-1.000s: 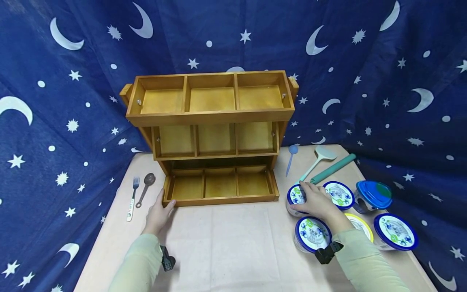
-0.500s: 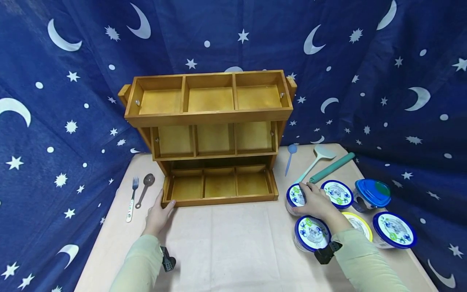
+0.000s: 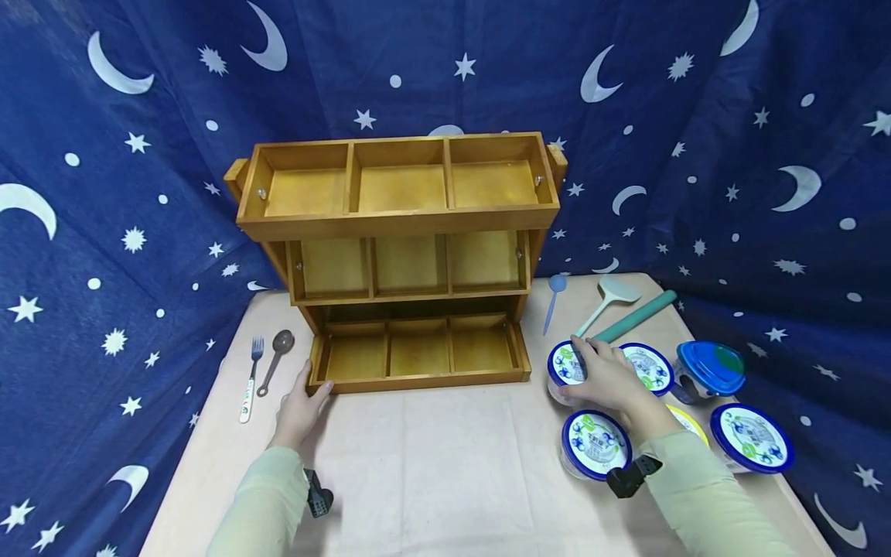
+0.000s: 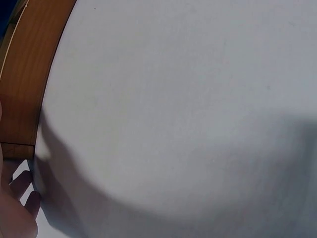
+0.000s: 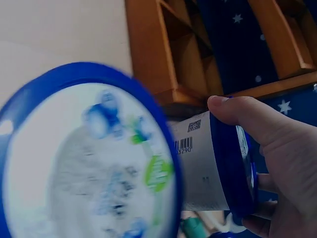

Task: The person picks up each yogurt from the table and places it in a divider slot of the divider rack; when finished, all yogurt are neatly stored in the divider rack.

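Observation:
My right hand (image 3: 618,381) grips a white tub with a blue lid (image 3: 564,362) by its lid, thumb on the near side and fingers round the far side. The right wrist view shows a barcode on the side of this tub (image 5: 195,168). Another blue-lidded tub (image 3: 596,445) stands just in front of it and looms large in that view. At the lower left corner of the wooden tiered box (image 3: 418,383), my left hand (image 3: 298,414) holds on, thumb along the front and fingers at the side. All visible compartments of the box hold nothing.
Further right stand more tubs (image 3: 752,439), including a yellow-rimmed one (image 3: 691,424) and a blue-lidded container (image 3: 711,367). Behind them lie a blue spoon (image 3: 557,285), a pale green turner (image 3: 618,290) and a green rod (image 3: 636,317). A fork (image 3: 252,379) and a grey spoon (image 3: 281,342) lie left.
My right hand and the gripped tub have risen slightly, covering part of the green rod's near end and the yellow-rimmed tub. The left hand has stayed at the box corner.

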The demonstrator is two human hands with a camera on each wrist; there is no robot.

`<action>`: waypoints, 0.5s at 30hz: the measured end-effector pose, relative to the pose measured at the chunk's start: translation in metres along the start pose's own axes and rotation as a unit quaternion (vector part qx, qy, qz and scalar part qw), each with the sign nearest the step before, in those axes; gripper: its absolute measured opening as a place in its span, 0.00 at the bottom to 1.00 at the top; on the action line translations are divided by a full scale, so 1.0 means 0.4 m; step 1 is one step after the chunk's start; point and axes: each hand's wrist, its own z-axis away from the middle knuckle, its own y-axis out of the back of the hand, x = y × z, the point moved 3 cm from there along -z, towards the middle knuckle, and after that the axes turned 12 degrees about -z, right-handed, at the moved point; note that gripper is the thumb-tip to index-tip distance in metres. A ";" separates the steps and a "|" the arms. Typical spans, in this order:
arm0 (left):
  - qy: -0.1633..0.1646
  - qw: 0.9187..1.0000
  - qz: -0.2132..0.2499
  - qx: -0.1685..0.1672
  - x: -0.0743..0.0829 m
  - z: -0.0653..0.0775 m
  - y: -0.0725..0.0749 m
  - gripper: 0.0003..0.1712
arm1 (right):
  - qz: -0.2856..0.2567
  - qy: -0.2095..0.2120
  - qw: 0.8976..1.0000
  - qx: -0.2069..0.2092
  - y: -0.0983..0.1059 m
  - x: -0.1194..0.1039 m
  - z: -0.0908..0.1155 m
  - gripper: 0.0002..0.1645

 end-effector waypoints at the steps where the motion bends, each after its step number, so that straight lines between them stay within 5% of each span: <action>1: -0.001 1.000 0.001 0.001 0.000 0.000 0.001 0.45 | 0.001 0.006 1.000 0.001 0.008 -0.010 0.000 0.64; 15: -0.011 1.000 0.012 0.004 -0.009 -0.011 0.002 0.46 | 0.011 0.075 0.997 0.003 0.054 -0.125 -0.036 0.64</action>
